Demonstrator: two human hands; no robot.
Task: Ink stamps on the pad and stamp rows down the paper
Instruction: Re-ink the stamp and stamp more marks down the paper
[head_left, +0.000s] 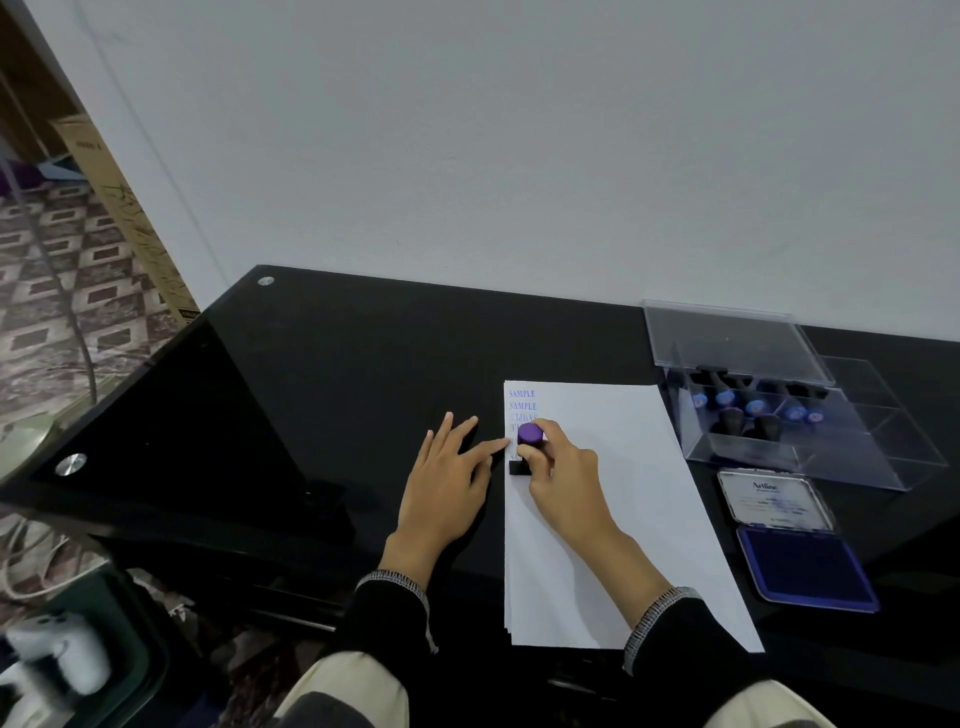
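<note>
The right hand (563, 475) grips a stamp (527, 449) (round purple knob, black rectangular base) standing upright at the left edge of the smooth white paper (623, 519). The left hand (447, 480) lies flat just left of the paper, fingers spread, one fingertip touching its edge.

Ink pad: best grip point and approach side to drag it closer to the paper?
Take the ink pad by its blue base, fingers pinching the near edge from the person's side. The lid is hinged open at the far end and the inked face is exposed, so avoid the top.
</note>
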